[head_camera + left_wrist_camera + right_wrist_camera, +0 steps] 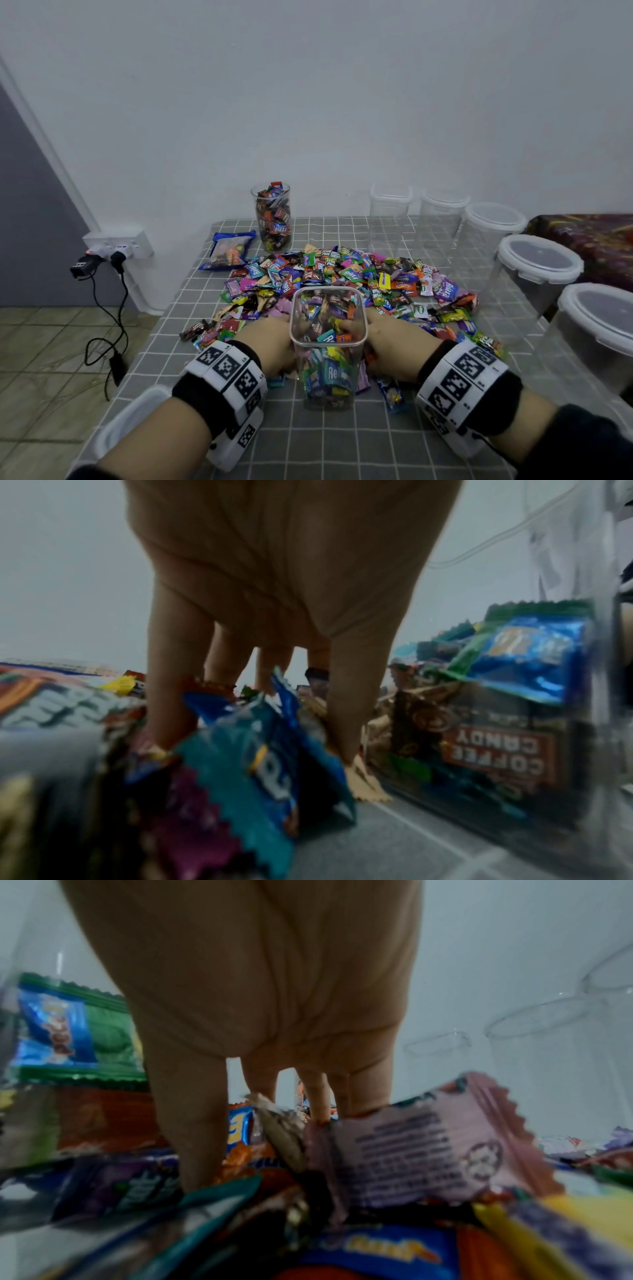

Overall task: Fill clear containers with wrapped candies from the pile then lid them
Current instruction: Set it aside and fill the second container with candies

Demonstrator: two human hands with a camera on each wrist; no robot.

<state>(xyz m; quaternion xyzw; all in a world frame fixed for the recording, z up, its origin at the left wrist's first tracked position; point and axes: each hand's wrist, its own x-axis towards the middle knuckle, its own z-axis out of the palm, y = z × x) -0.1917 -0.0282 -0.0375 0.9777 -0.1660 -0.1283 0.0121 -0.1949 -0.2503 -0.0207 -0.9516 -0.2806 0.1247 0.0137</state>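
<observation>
1. While both hands work the heap, the square clear container (328,346) stands near the table's (342,445) front edge, unlidded and roughly three-quarters full.
2. Open checked cloth lies in front of it; lidded empty tubs (539,263) line the right edge.
3. Crinkly, zigzag-edged wrapped candies (346,274) sprawl mid-table.
4. Palm down, the left hand (270,346) digs spread, loosely curved fingers (174,696) among wrappers.
5. Likewise, the right hand (397,346) has its fingers (192,1123) sunk into sweets; whether either actually grips any, I cannot tell.
</observation>
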